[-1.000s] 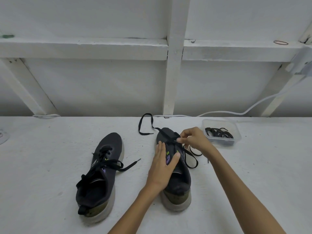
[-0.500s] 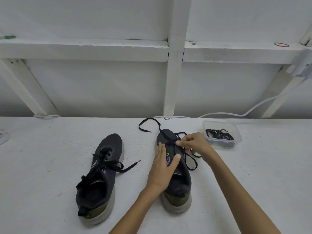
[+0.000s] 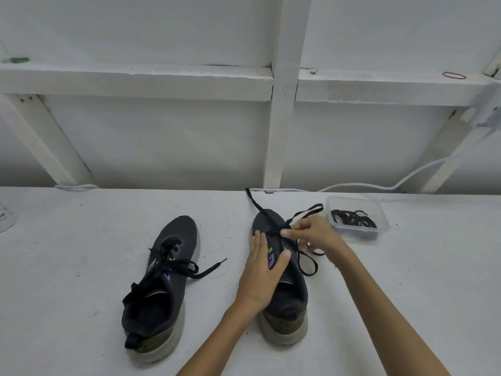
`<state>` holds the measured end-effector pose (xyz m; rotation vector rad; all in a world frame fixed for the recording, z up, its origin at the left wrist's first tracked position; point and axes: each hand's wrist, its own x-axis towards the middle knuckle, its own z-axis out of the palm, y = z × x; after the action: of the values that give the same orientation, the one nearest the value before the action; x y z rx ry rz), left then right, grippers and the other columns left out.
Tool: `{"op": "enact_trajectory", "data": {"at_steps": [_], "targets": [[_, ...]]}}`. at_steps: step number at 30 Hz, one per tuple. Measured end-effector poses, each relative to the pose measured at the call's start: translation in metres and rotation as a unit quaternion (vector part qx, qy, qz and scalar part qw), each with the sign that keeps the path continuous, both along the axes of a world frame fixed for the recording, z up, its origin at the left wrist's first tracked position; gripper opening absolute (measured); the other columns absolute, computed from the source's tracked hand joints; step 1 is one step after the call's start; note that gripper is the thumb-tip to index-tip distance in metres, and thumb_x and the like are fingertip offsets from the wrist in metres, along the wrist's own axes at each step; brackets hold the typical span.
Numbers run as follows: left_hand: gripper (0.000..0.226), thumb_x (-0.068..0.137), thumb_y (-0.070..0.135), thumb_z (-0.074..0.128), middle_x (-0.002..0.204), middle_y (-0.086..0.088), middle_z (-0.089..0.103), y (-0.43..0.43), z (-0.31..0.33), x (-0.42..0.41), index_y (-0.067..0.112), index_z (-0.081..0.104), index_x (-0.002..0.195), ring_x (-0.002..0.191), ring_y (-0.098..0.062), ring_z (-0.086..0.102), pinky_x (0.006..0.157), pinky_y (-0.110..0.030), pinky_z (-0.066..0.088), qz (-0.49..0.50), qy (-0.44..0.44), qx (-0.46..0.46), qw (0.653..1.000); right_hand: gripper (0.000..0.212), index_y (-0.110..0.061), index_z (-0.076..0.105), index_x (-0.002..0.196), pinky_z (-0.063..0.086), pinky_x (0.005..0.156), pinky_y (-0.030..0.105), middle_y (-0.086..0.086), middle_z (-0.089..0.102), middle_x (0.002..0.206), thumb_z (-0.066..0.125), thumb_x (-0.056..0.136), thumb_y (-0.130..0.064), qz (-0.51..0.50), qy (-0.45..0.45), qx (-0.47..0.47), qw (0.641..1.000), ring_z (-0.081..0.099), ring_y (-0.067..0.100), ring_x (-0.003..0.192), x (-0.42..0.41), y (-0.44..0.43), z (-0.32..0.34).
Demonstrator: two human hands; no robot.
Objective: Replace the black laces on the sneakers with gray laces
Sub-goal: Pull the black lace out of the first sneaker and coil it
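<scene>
Two dark sneakers stand on the white table. The left sneaker keeps its black lace threaded, one end trailing right. On the right sneaker, my left hand lies flat with straight fingers across the tongue and eyelets. At the lowest eyelets near the toe, my right hand pinches the black lace. One end of that lace runs to the table's back edge, loops lie beside the shoe. A clear plastic container at the right holds coiled dark laces.
A white wall with wooden framing rises behind the table. A white cable runs along the back edge toward the right. A clear round object sits at the far left edge.
My right hand has drawn the black lace further out near the toe; the free end now stretches straight to the back edge and a loop points toward the container. My left hand stays put.
</scene>
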<state>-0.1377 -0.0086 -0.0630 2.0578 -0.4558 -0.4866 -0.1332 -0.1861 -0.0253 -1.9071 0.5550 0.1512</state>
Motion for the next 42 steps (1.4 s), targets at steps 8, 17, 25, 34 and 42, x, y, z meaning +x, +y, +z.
{"op": "enact_trajectory", "data": {"at_steps": [8,17,25,34,42], "targets": [[0.08,0.095,0.059,0.039,0.161,0.016,-0.009,0.001,0.002,-0.001,0.025,0.0,0.155,0.144,0.004,-0.009,0.119,-0.026,0.002,-0.006,0.005,0.002,1.0,0.016,-0.002,0.065,0.076,0.034,0.048,0.017,0.006,0.057,0.063,0.072,0.085,-0.012,-0.144,-0.176,0.027,0.973,0.05,0.008,0.048,0.012,-0.014,0.03],[0.081,0.094,0.06,0.039,0.161,0.016,-0.01,0.001,0.001,0.0,0.024,-0.001,0.155,0.145,0.004,-0.01,0.12,-0.027,0.004,-0.001,0.0,0.005,1.0,0.034,-0.004,0.071,0.09,0.039,0.052,0.022,0.001,0.068,0.078,0.074,0.083,-0.037,-0.057,-0.039,0.028,0.997,0.058,0.01,0.056,0.0,-0.007,0.004],[0.081,0.094,0.06,0.038,0.161,0.014,-0.009,0.001,0.002,0.0,0.023,-0.001,0.155,0.146,0.002,-0.008,0.12,-0.027,0.003,-0.005,-0.004,0.011,1.0,0.024,-0.005,0.061,0.068,0.034,0.047,0.014,0.007,0.056,0.055,0.072,0.086,-0.015,-0.092,-0.148,0.01,0.985,0.048,0.008,0.046,0.012,-0.003,0.015],[0.08,0.095,0.059,0.04,0.161,0.016,-0.009,0.002,0.001,0.0,0.025,-0.001,0.155,0.145,0.003,-0.008,0.121,-0.028,0.005,0.0,-0.001,0.005,1.0,0.021,-0.01,0.067,0.087,0.038,0.051,0.02,0.001,0.065,0.078,0.069,0.088,-0.031,-0.099,-0.116,0.058,0.987,0.055,0.01,0.056,0.005,-0.016,0.021],[0.08,0.095,0.059,0.038,0.161,0.016,-0.01,0.002,0.001,0.001,0.025,-0.001,0.155,0.145,0.003,-0.009,0.12,-0.027,0.004,-0.001,-0.004,0.008,1.0,0.018,-0.008,0.069,0.078,0.035,0.053,0.022,-0.002,0.063,0.063,0.072,0.087,-0.023,-0.038,-0.079,0.046,0.995,0.05,0.009,0.057,0.001,-0.001,0.0]]}}
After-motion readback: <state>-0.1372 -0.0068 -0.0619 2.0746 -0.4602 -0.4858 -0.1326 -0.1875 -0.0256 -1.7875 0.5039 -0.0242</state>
